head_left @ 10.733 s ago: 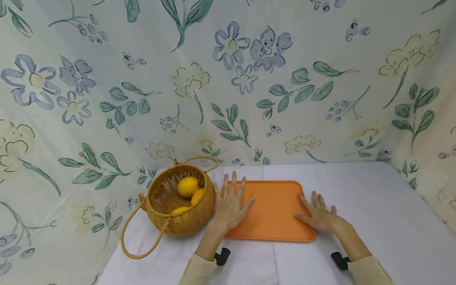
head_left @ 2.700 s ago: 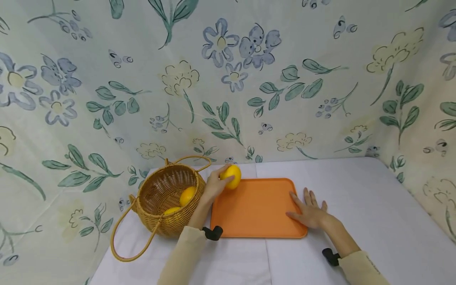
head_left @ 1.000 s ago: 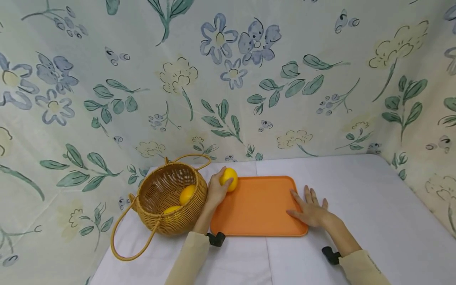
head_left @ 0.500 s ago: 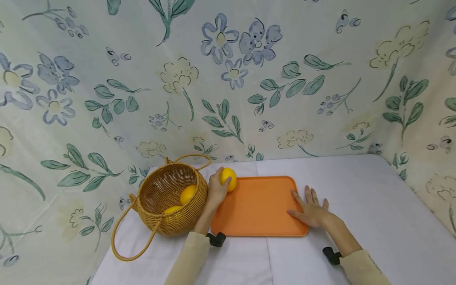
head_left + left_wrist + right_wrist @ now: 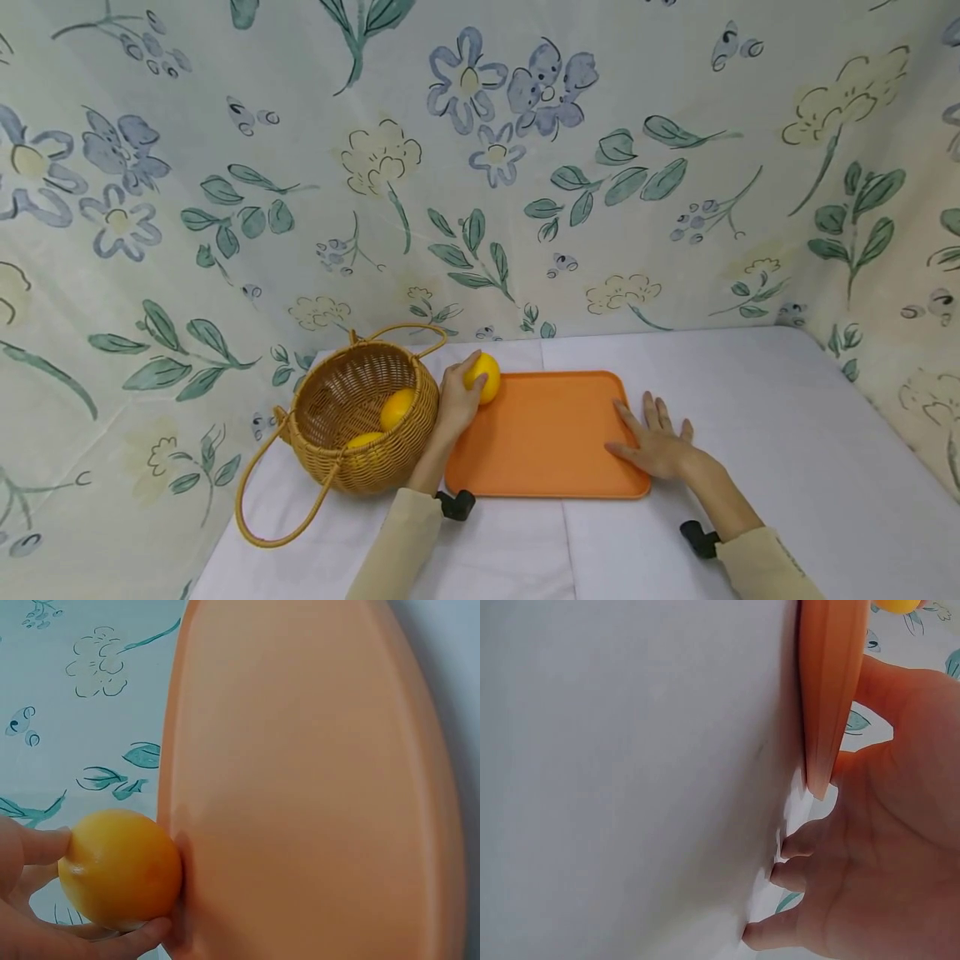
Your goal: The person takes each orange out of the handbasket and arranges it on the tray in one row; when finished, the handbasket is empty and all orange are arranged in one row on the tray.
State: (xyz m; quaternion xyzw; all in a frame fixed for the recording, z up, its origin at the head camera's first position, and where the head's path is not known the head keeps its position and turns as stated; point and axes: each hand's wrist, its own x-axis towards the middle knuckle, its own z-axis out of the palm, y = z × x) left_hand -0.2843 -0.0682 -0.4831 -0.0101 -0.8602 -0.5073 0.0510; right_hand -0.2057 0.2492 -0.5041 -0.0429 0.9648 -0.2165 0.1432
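Note:
My left hand [image 5: 456, 407] grips a lemon [image 5: 486, 378] between thumb and fingers at the far left corner of the orange tray [image 5: 551, 442]. In the left wrist view the lemon [image 5: 120, 870] appears close against the tray's rim; whether it touches the tray, I cannot tell. My right hand [image 5: 658, 452] lies with spread fingers at the tray's right edge. The right wrist view has its thumb over the tray's rim [image 5: 832, 690] and other fingertips on the white cloth. Nothing is held in it.
A round wicker basket [image 5: 375, 477] stands left of the tray, close to my left forearm. Two lemons show inside it, one lemon [image 5: 396, 409] partly behind the other's near side wall. Its near handle [image 5: 288, 533] hangs outward. A floral curtain [image 5: 480, 208] rises behind the white table.
Earlier my left hand lay flat on the tray's left edge and three lemons sat in the basket. One lemon is now in that hand. Over the last second both hands have barely moved.

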